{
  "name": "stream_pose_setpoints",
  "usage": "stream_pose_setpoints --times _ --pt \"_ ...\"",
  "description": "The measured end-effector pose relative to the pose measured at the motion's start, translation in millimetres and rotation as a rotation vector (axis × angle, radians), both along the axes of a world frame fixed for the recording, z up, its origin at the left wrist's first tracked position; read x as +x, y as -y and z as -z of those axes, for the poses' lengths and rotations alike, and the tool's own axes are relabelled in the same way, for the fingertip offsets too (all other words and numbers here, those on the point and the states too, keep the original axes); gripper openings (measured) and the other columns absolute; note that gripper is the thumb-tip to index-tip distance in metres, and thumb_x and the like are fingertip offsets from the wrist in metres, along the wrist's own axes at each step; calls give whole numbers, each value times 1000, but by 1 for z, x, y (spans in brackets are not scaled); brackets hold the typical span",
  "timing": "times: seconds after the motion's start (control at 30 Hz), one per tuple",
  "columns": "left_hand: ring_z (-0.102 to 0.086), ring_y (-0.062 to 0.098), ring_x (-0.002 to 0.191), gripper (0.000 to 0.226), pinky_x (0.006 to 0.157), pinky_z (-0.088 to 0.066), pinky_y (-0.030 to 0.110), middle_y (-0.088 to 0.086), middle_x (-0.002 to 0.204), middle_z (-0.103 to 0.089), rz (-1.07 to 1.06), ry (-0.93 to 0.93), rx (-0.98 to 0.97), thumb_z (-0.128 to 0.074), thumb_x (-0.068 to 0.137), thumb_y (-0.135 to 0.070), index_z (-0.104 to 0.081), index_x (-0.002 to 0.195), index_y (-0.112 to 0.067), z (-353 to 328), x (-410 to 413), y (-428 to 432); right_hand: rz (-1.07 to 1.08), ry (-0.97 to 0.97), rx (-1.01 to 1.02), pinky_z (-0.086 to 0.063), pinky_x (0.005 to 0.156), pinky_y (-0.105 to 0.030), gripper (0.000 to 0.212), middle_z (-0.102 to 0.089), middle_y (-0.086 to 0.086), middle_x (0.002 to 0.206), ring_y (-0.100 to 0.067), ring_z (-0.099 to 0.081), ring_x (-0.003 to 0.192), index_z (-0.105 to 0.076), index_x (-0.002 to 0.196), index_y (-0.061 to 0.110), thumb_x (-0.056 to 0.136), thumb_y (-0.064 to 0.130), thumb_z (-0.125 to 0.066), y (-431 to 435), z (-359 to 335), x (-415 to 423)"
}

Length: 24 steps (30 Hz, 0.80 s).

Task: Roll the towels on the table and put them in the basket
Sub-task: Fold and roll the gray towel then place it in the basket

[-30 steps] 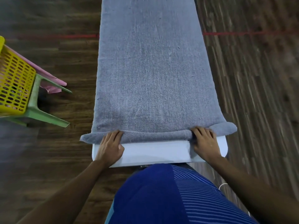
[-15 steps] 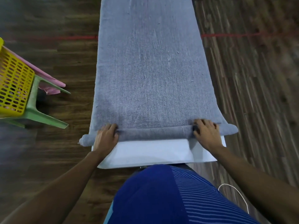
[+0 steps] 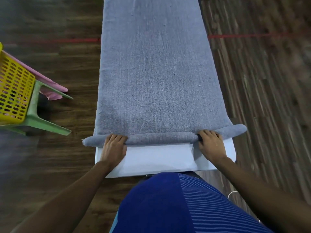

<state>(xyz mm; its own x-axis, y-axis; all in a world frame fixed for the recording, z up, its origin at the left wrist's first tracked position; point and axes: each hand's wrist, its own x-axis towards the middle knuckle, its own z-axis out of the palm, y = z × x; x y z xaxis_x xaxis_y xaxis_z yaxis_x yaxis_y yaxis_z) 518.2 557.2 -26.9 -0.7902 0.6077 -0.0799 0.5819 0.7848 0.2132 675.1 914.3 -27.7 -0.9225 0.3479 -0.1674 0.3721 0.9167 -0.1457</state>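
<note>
A long grey towel [image 3: 156,73] lies flat along a narrow white table [image 3: 159,157], running away from me. Its near end is rolled into a thin tube [image 3: 161,137] across the table's width, both tips overhanging the sides. My left hand [image 3: 114,147] grips the roll near its left end, fingers curled over the top. My right hand [image 3: 211,144] grips it near the right end in the same way. A yellow perforated basket [image 3: 13,93] stands at the far left on a green stool.
The green plastic stool [image 3: 43,121] with the basket stands on the dark wooden floor left of the table. A pink cloth [image 3: 50,84] hangs from behind the basket. A red line [image 3: 244,36] crosses the floor farther off. My blue shirt fills the lower middle.
The roll has grown thicker and moved a little farther up the table, with both hands following it. More bare white table shows in front of me.
</note>
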Motion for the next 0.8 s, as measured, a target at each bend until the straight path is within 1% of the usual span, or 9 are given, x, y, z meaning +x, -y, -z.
stream_pose_setpoints --times 0.1,0.2,0.27,0.37,0.47,0.6,0.67,0.73,0.8 --pt "-61 25 75 24 87 -46 40 5 79 -69 32 121 2 -47 78 -20 -69 81 -11 -10 -9 -7 29 123 12 -34 94 -42 38 -70 -1 106 -23 -58 103 -66 112 23 89 32 -38 -5 -5 -5" --pt "-60 24 69 27 86 -45 40 4 71 -66 74 281 -61 -38 81 -25 -58 67 -15 -18 -19 -16 65 180 44 -29 90 -41 32 -70 -3 102 -22 -56 102 -67 111 26 92 31 -42 -7 -5 -5" --pt "-61 25 76 22 87 -44 41 3 79 -66 51 284 -92 -39 82 -26 -57 74 -16 -16 -25 -19 79 106 66 -30 87 -42 25 -68 -6 102 -26 -55 99 -65 106 20 88 28 -49 -6 -4 -4" --pt "-57 30 87 21 80 -44 44 8 93 -62 -78 42 -44 -47 82 -21 -61 95 -12 -8 -25 -14 117 -74 92 -36 83 -46 27 -60 -11 106 -33 -52 97 -62 106 12 80 17 -66 -5 -3 -3" --pt "-55 30 86 26 77 -44 45 8 93 -60 -78 -69 71 -42 85 -21 -62 97 -9 -4 -12 -8 23 -126 29 -38 82 -44 29 -59 -8 108 -32 -52 98 -60 106 13 78 12 -67 0 -5 0" --pt "-56 30 107 50 96 -43 48 10 118 -61 34 -32 -13 -43 79 -23 -60 123 -7 8 8 9 -70 0 9 -39 98 -45 46 -58 -5 124 -28 -55 112 -56 122 17 78 20 -69 2 3 14" --pt "-52 31 117 54 105 -38 52 11 127 -58 13 -28 -83 -44 80 -19 -54 131 -7 14 7 16 -45 1 17 -39 100 -46 41 -60 -6 124 -28 -56 112 -56 123 17 83 19 -63 -3 5 15" --pt "-53 32 117 48 107 -36 54 11 126 -60 -22 -43 -79 -45 83 -13 -56 130 -8 15 3 16 -15 -9 -4 -40 97 -45 36 -64 -5 116 -29 -58 106 -60 119 17 85 21 -49 -7 2 11" --pt "-58 31 108 38 104 -38 52 10 113 -66 -43 -60 -30 -48 83 -9 -64 117 -8 11 -2 11 19 3 -48 -39 96 -44 37 -67 -5 112 -30 -59 105 -63 117 16 83 20 -48 -10 -2 6"
